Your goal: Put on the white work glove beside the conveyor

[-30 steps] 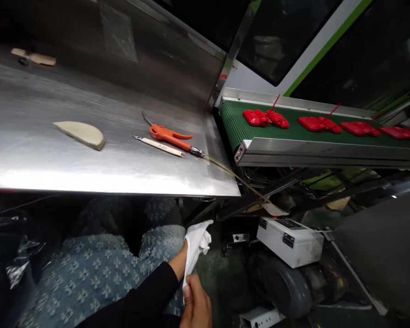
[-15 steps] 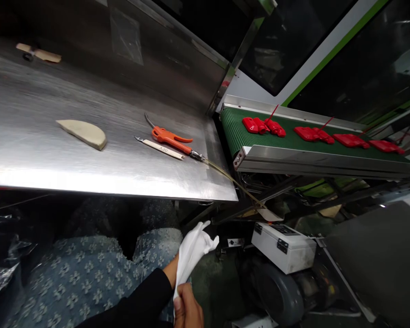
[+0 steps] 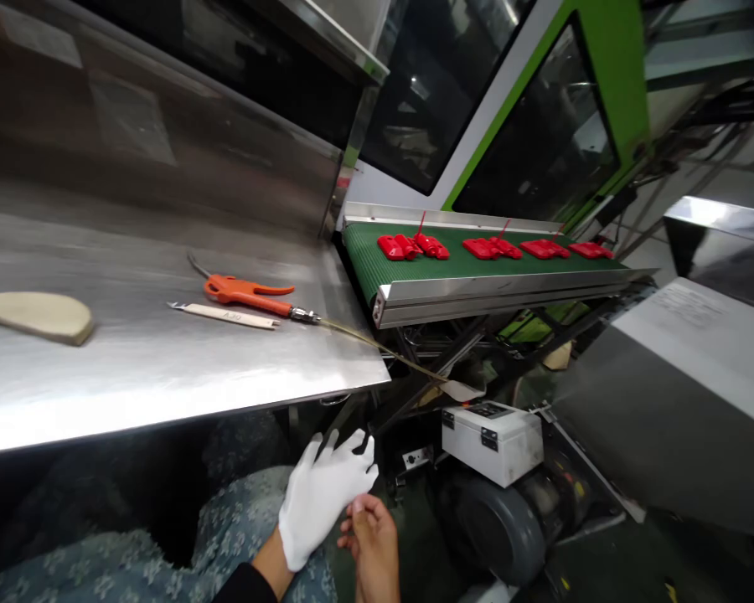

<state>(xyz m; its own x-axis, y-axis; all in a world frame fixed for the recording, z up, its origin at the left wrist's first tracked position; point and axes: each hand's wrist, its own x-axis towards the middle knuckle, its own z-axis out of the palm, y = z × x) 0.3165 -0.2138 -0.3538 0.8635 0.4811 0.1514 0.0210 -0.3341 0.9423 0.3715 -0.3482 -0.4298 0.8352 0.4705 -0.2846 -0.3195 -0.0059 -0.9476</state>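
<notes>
My left hand (image 3: 323,494) wears a white knit glove (image 3: 311,507) that reaches the wrist. Its fingers are spread and slightly bent, and it holds nothing. My bare right hand (image 3: 375,540) is beside it, thumb and fingertips closed at the glove's right edge near the thumb side; the exact pinch is partly hidden. Both hands are below the front edge of a steel table (image 3: 226,377). On that table lie an orange air blow gun (image 3: 248,293) and, alongside it, a pale-handled trimming knife (image 3: 229,315) marked A30.
A cream curved pad (image 3: 43,316) lies on the table's left. Several red plastic parts (image 3: 490,248) sit on a green conveyor belt (image 3: 452,264) beyond the table's right end. A hose (image 3: 377,343) runs down off the table. A white box (image 3: 493,444) stands at lower right.
The white glove now sits smoothly over my left hand with fingers spread; before, it was bunched. My right hand has moved from the cuff up to the thumb side. The view has turned right.
</notes>
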